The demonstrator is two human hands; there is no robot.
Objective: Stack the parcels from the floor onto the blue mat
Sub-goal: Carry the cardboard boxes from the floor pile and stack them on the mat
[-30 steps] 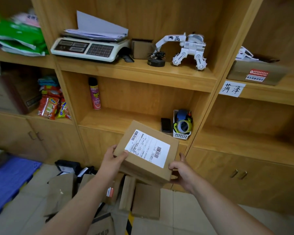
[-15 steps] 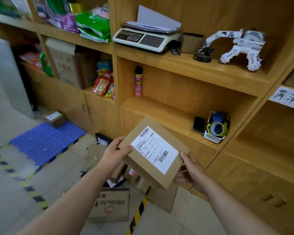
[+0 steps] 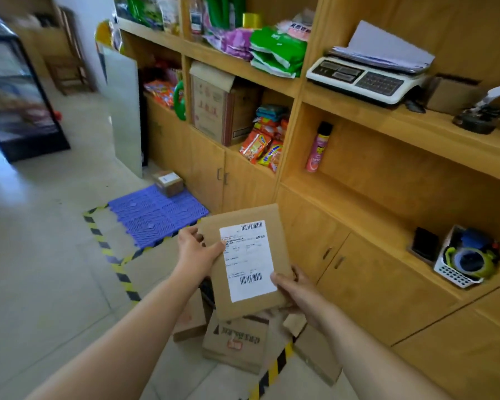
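You held the parcel (image 3: 244,262) in the air in front of the cabinets, label up, above the pile (image 3: 235,343) on the floor. Your left hand (image 3: 196,249) gripped its left edge, thumb on the label; your right hand (image 3: 293,287) pinched the near right corner. Fingers under the parcel were hidden, and it covered part of the pile. Compared with half a second earlier, the parcel had turned lengthwise and the mat (image 3: 156,216), with one box (image 3: 168,183) on its far corner, lay closer.
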